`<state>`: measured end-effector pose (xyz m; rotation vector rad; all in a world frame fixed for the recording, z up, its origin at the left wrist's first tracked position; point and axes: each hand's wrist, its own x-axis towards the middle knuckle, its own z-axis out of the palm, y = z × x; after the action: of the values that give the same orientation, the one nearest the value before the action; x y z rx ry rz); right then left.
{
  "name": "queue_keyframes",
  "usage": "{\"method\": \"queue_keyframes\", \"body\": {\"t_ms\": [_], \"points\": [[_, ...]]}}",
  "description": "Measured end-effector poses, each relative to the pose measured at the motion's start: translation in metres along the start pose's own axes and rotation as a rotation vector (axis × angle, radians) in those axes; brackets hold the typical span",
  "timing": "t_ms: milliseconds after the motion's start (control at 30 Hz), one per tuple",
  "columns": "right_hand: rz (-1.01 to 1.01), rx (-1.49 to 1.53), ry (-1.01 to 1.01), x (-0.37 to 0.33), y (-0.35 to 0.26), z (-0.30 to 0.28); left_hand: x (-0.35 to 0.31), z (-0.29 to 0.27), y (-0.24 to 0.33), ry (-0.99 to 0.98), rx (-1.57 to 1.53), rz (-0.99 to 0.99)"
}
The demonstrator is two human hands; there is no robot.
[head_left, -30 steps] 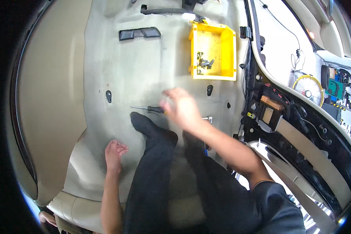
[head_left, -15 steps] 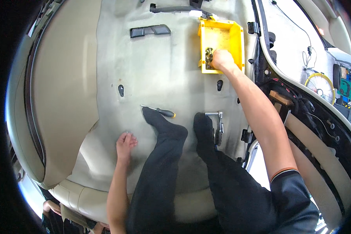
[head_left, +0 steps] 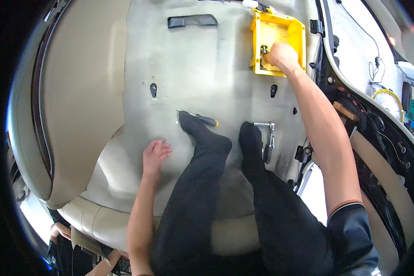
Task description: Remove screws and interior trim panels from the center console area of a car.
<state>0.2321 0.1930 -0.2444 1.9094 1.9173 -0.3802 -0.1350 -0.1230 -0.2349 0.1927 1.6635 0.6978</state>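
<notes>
At the far right, my right hand (head_left: 283, 56) reaches down into a yellow plastic bin (head_left: 301, 48). Its fingers are curled closed against several metal bolts (head_left: 263, 53) along the bin's left side; what they grip is hidden. My left hand (head_left: 157, 154) hovers over the grey floor covering at the centre left, fingers loosely bent and apart, nothing visible in them. A screwdriver (head_left: 208, 120) with a black and yellow handle lies by my left foot, its shaft partly behind the toes. Beside my right foot rests a ratchet wrench (head_left: 271, 135) with a socket extension.
Beige trim panel (head_left: 83, 92) lines the left side. The door sill (head_left: 326, 50) and exposed body frame with wiring run along the right. Slots (head_left: 153, 90) open in the floor covering. Another person's hand (head_left: 60, 231) shows at the lower left.
The view has shifted, so the bin, tools and floor sit higher and further right. My right hand stays in the bin. My left hand has risen slightly, its fingers spreading a little.
</notes>
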Motion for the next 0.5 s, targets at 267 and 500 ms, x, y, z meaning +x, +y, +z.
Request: {"method": "queue_keyframes", "body": {"t_ms": [267, 500], "points": [[-0.598, 0.513, -0.131, -0.121, -0.12, -0.062, -0.032, 0.005, 0.036, -0.238, -0.296, 0.006], [-1.045, 0.593, -0.466, -0.21, -0.163, 0.013, -0.035, 0.037, 0.031, -0.469, -0.623, -0.272]]}}
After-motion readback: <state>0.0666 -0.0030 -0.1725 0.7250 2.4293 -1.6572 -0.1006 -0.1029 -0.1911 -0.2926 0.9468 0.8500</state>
